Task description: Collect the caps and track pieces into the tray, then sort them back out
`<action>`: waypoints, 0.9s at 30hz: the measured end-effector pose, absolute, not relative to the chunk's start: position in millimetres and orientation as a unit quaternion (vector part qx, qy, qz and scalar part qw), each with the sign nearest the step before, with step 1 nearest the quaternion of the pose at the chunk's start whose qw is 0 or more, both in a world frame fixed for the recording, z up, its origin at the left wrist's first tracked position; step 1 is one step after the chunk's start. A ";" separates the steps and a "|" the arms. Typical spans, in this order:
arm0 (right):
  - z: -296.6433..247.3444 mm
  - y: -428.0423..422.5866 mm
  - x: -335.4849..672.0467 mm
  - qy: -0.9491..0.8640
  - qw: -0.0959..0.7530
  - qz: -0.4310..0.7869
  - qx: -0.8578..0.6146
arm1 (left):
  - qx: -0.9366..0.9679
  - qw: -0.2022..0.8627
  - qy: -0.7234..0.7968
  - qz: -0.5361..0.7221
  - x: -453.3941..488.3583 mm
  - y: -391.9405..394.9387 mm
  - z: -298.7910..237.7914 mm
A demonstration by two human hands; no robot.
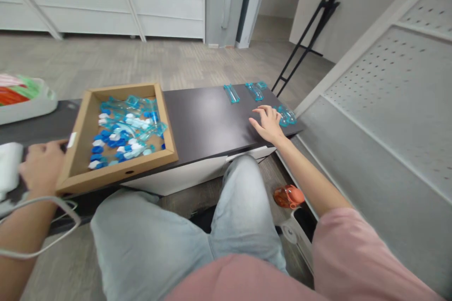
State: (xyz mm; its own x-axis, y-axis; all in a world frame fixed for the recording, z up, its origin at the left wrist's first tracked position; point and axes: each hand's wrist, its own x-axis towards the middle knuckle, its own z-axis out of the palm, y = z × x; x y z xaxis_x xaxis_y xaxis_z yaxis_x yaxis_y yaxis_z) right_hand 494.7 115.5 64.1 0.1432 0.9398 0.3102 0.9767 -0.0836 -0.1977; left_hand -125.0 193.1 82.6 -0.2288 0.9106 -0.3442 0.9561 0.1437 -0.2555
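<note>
Head view finds the cluster of clear turquoise plastic pieces (287, 116) at the right end of the dark tabletop (201, 124), just beyond the right hand (268, 124). That hand is loosely spread, thumb apart and fingers gently curved, with nothing visible in its grasp; whether its far fingers touch the cluster cannot be told. Further back lie a single turquoise double-ended piece (231, 94) and a small turquoise group (254, 91), spaced apart, probably so that each can be picked up separately. Left of these stands a shallow cardboard tray (95, 177), its raised walls likely meant to keep the loose blue and white faceted pieces (116, 136) and more turquoise parts from scattering. Against its left side is the left hand (44, 162), fingers partly hidden and blurred, perhaps steadying the tray; I cannot tell what, if anything, it grips. Outward from there are a white device (10, 169), a white cable (70, 211) crossing the left forearm, and a white basket (35, 103) of red and green items.
</note>
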 end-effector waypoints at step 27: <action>84.7 244.5 227.4 -0.778 0.368 0.259 -0.439 | 0.579 0.023 0.809 0.100 -134.5 190.9 71.4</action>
